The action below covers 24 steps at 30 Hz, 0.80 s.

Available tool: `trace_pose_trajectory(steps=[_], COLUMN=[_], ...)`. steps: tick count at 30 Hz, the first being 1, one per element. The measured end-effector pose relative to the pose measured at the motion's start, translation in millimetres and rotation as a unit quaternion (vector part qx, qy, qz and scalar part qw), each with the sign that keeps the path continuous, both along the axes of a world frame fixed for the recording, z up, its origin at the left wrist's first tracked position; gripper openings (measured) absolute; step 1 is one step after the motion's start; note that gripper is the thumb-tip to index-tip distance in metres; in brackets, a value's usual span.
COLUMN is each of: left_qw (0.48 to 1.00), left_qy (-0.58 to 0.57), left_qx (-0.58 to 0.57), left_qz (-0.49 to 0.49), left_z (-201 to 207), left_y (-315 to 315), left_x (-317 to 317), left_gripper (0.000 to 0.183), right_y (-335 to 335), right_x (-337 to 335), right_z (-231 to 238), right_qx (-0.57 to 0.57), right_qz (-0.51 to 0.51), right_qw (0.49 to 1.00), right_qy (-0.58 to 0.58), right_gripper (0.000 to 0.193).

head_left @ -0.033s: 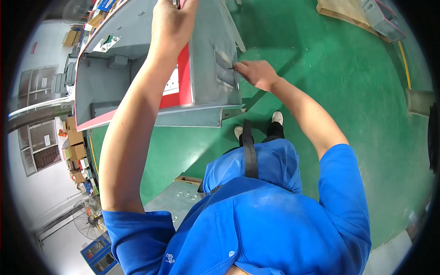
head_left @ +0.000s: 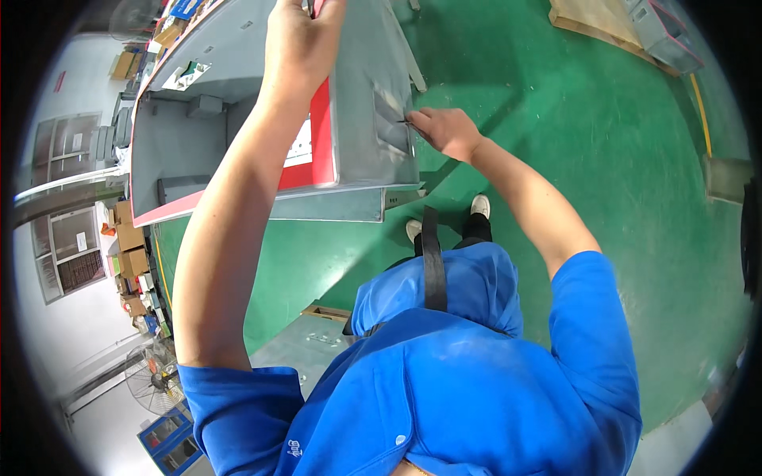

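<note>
A large grey metal cabinet (head_left: pixel 355 103) with red trim (head_left: pixel 322 135) stands at the upper left, its open compartment (head_left: pixel 178 139) facing left. My left hand (head_left: pixel 305 40) reaches over it to the picture's top edge. Its fingers are closed and partly cut off, and a small dark and pinkish bit shows between them; what it is stays unclear. At the cabinet's right side my right hand (head_left: pixel 446 132) pinches a thin dark tool (head_left: pixel 405 121). The tool's tip lies at a rectangular recess (head_left: pixel 390 135) in the grey side panel. The rest of the tool is hidden in my fingers.
Below the cabinet lies a grey panel (head_left: pixel 305 349) near my left side. A wooden pallet (head_left: pixel 591 28) bears a grey box (head_left: pixel 667 40) at the upper right. Cardboard boxes (head_left: pixel 131 262) and a standing fan (head_left: pixel 155 377) line the left wall. The floor (head_left: pixel 603 174) is green.
</note>
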<state>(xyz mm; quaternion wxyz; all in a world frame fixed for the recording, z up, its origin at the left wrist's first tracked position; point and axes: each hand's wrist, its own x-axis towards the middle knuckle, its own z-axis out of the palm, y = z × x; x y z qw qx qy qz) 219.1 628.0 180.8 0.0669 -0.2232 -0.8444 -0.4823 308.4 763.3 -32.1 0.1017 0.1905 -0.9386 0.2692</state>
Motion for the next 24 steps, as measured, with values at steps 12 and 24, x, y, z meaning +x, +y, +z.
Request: trace_pose_trajectory(steps=[12,24], left_qw=[1.000,0.999], left_qy=[0.007,-0.001], left_qx=[-0.019,-0.022], left_qz=[0.013,0.023], left_z=[-0.8,1.7], left_y=[-0.1,3.1], left_x=[2.7,0.3], left_gripper=[0.017,0.015], right_y=[1.7,4.2], right_x=[1.3,-1.9], right_z=[6.3,4.1], right_qx=[-0.015,-0.001], right_qz=[0.024,0.029], right_qw=[0.999,0.999], right_qy=[-0.018,-0.023], right_gripper=[0.017,0.016])
